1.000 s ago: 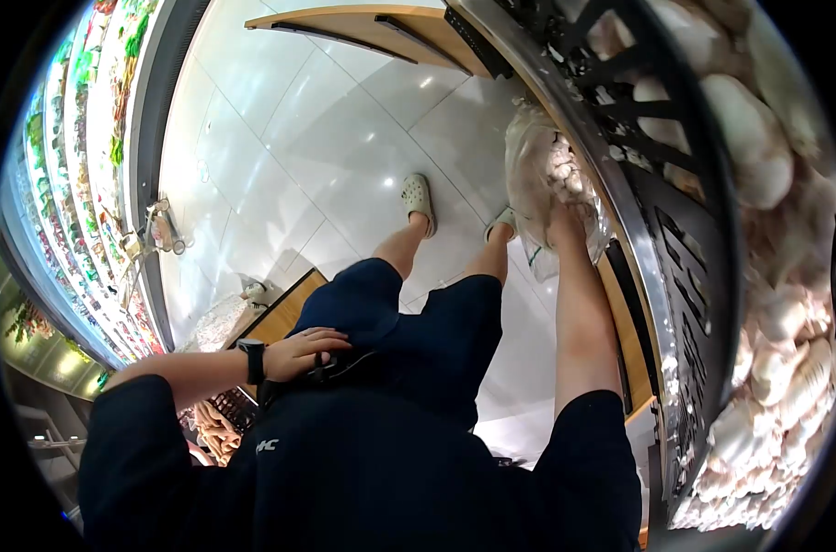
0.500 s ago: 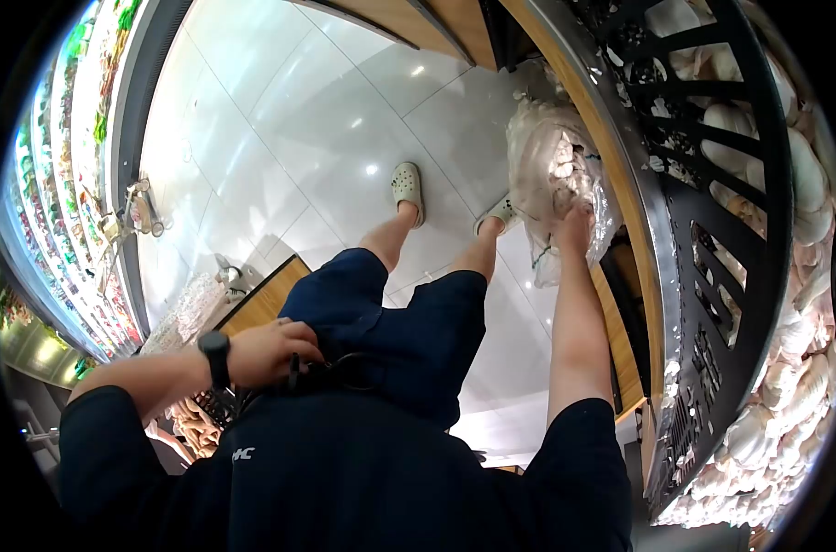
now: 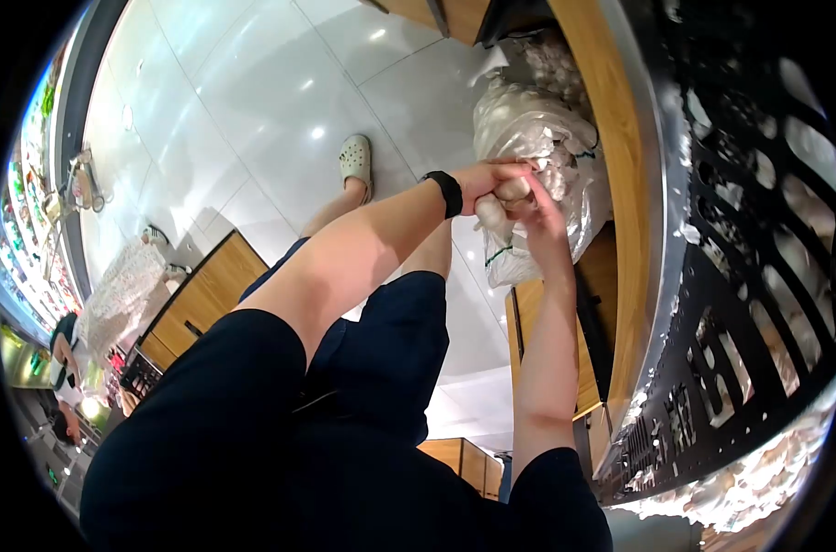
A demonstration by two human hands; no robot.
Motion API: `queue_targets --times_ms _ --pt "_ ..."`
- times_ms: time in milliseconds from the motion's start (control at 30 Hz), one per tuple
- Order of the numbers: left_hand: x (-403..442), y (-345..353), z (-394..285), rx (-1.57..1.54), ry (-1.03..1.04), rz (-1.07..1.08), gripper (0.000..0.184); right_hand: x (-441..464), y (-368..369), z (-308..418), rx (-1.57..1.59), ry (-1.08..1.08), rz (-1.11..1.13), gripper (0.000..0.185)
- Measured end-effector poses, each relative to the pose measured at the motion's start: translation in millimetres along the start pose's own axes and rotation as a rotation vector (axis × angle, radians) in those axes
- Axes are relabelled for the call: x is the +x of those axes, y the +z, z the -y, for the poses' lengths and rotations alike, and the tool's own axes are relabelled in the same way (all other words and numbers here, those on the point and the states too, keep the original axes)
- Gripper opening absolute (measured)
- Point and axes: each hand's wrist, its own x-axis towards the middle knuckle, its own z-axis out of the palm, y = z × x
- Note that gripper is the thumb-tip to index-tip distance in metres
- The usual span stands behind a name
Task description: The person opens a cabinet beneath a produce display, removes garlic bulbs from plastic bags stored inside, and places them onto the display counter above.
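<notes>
My left hand (image 3: 488,184), with a black watch on its wrist, is closed on garlic bulbs (image 3: 493,213) at the opening of a clear plastic bag (image 3: 519,120). Touching the same bulbs from the right is my right hand (image 3: 545,225), its fingers bent around them. Which bulb each hand bears cannot be fully told, since the fingers overlap. More garlic (image 3: 558,170) shows inside the bag, which stands low against the wooden display stand.
A wooden stand edge (image 3: 620,184) and a black slotted rack (image 3: 721,368) with garlic behind it rise at the right. Wooden cabinets (image 3: 206,285) stand at the left. Another person (image 3: 63,368) is at the far left, near lit shelves.
My left hand has moved from my waist to the bag and taken hold of garlic beside my right hand. My right hand has risen slightly out of the bag. The view has shifted toward the right.
</notes>
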Motion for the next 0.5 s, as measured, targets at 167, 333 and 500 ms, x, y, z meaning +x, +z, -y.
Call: queue_targets --times_ms 167,333,500 --pt "-7.9 -53.0 20.4 -0.017 -0.102 0.058 0.033 63.6 4.6 -65.1 -0.359 0.249 -0.448 0.03" --pt "-75.3 -72.8 80.3 -0.27 -0.28 0.087 0.037 105.0 17.4 -84.0 -1.155 0.146 -0.034 0.049" --pt "-175.4 -58.4 101.4 -0.208 -0.812 -0.047 0.03 110.9 25.3 -75.6 -1.164 0.423 -0.013 0.059"
